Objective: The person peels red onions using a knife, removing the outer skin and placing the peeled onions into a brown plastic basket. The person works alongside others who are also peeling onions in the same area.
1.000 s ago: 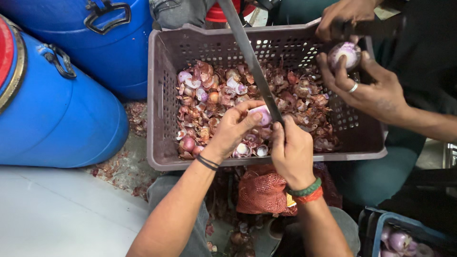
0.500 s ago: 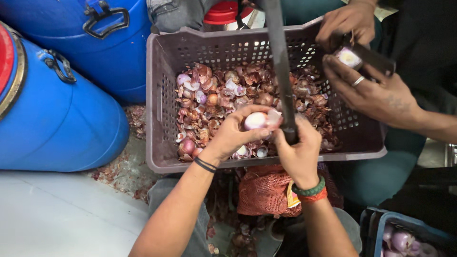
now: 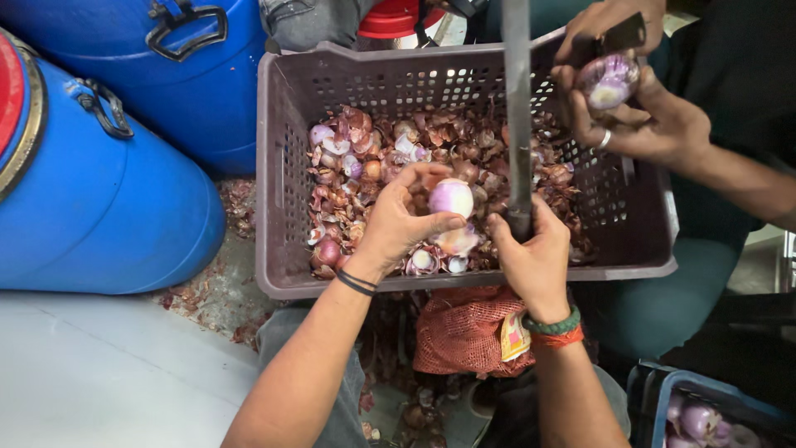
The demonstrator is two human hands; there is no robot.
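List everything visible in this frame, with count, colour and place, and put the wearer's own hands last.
crate: one, grey-brown perforated plastic, centre.
onion skins: a heap, reddish brown, inside the crate.
peeled onion: one, pale purple and white, in the left hand's fingers.
knife: one, long dark blade pointing up, gripped by the right hand.
barrels: two, blue, left and top left.
mesh bag: one, orange-red, below the crate.
bin: one, blue, bottom right, holding peeled onions.
co-worker's hands: two, top right, holding an onion and a blade.
left hand: black wristbands, over the crate.
right hand: green and orange wristbands, at the crate's near edge.
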